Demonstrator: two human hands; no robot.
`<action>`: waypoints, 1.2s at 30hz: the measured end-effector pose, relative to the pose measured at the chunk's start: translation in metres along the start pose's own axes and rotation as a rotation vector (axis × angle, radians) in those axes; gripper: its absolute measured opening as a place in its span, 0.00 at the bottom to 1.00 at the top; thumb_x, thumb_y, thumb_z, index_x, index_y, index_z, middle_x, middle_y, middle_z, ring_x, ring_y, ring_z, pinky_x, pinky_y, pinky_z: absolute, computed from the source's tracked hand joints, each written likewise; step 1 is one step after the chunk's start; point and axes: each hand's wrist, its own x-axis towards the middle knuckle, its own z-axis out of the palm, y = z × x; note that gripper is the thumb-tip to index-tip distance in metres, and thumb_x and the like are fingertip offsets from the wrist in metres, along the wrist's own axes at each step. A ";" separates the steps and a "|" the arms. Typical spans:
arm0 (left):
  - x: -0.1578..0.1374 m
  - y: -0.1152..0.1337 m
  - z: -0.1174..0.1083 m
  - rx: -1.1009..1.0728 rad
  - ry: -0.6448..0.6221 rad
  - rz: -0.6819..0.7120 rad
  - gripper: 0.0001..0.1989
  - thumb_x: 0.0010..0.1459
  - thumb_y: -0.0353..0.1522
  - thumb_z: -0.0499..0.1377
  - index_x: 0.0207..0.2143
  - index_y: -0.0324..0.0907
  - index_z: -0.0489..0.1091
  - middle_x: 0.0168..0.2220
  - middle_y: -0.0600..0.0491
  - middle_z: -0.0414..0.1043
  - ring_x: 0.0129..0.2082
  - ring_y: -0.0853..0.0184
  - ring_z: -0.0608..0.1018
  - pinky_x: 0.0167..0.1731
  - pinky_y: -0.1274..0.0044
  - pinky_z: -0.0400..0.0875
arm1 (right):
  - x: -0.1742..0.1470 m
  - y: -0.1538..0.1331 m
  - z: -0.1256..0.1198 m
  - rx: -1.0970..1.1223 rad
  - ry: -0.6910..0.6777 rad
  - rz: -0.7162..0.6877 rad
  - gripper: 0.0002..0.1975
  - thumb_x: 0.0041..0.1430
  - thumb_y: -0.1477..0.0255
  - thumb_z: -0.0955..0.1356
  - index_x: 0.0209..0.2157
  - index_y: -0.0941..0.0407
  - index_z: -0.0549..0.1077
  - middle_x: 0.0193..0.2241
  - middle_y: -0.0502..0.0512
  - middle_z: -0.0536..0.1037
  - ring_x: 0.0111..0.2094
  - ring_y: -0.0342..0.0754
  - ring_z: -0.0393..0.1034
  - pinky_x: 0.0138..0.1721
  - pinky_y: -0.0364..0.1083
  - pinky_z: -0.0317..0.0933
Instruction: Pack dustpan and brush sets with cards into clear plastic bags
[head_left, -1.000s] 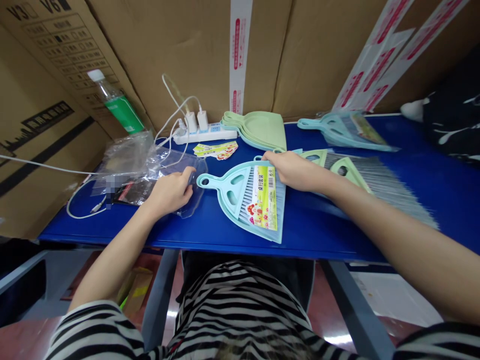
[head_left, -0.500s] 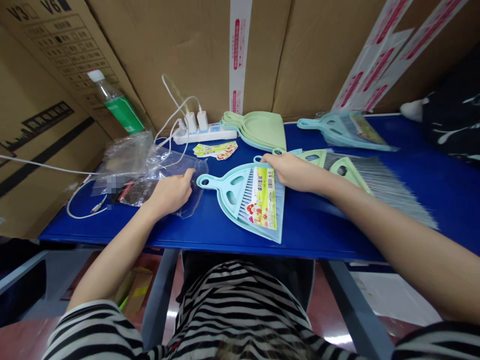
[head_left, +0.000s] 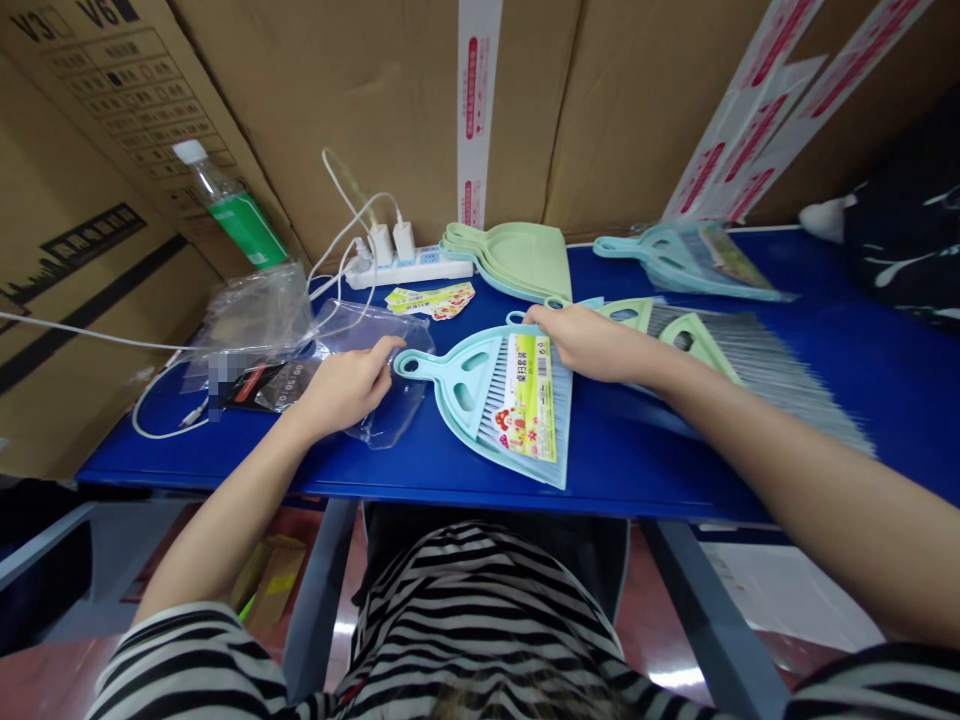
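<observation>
A light blue dustpan-and-brush set (head_left: 457,405) lies before me, its looped handle to the left and a yellow printed label (head_left: 531,400) over its grey bristles. My right hand (head_left: 581,342) is closed at the set's upper right edge, beside a small blue ring; its fingertips are partly hidden. My left hand (head_left: 352,388) is closed on a clear plastic bag (head_left: 397,415), index finger stretched toward the dustpan handle; its grip is partly hidden. Green and blue brushes with long grey bristles (head_left: 795,385) lie beneath and beyond my right forearm.
Stacked green dustpans (head_left: 525,260) stand behind, beside a power strip (head_left: 427,268) with white cables. Loose labels (head_left: 431,298) lie in front. A bagged blue dustpan set (head_left: 682,262) is at the back right. More plastic wrap (head_left: 259,310) and a bottle (head_left: 247,230) are left. Cardboard walls the back.
My left hand has moved slightly right, and the clear bag has shifted right with it, exposing more of a black packet. The dustpan set and right hand have barely moved.
</observation>
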 end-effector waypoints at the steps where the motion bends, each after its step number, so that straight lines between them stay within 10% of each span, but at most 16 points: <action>1: 0.000 0.000 0.000 -0.021 0.004 0.016 0.21 0.64 0.30 0.44 0.58 0.40 0.61 0.30 0.51 0.79 0.30 0.60 0.81 0.32 0.74 0.71 | -0.001 0.000 -0.001 0.015 0.003 0.012 0.13 0.56 0.83 0.62 0.42 0.58 0.69 0.31 0.60 0.77 0.33 0.53 0.73 0.29 0.44 0.59; 36: -0.002 -0.001 0.006 -0.302 0.179 0.169 0.20 0.63 0.29 0.46 0.57 0.40 0.60 0.30 0.55 0.73 0.22 0.69 0.72 0.28 0.79 0.64 | 0.000 -0.003 0.002 0.065 0.016 -0.034 0.09 0.60 0.82 0.60 0.38 0.56 0.66 0.32 0.59 0.77 0.33 0.52 0.71 0.30 0.43 0.56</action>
